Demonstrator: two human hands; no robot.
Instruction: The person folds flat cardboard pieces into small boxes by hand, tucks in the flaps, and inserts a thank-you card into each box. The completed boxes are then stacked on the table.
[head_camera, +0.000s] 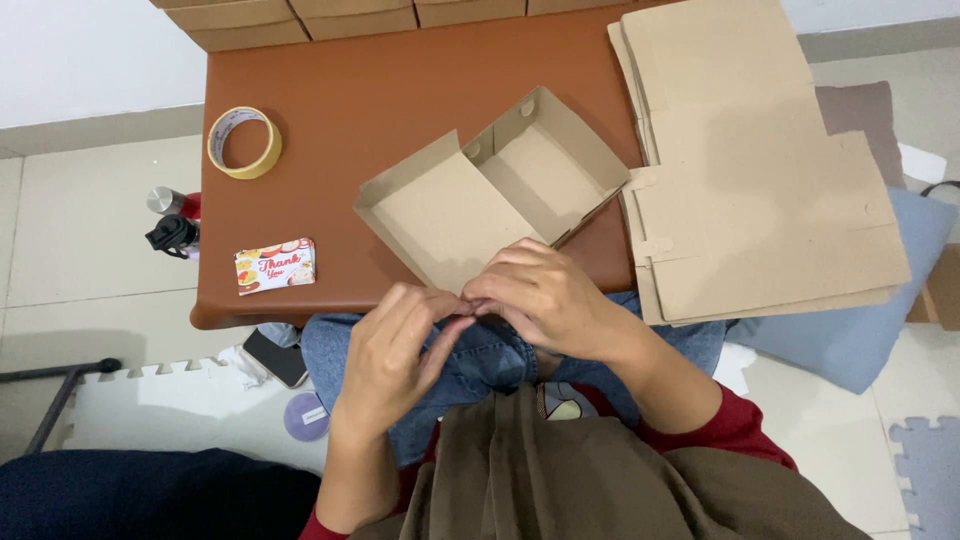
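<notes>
A brown, half-folded cardboard box (495, 195) lies open at the centre of the reddish-brown low table (380, 90); both its shallow compartments hold nothing. Its near edge, at 6 o'clock, meets the left hand (395, 350) and right hand (545, 295), whose fingertips pinch together there; whether they clamp the flap I cannot tell. At 3 o'clock flat cardboard sheets (760, 170) overhang the table's edge. At 10 o'clock sits a yellow tape roll (244, 142), with bare tabletop between it and the box.
</notes>
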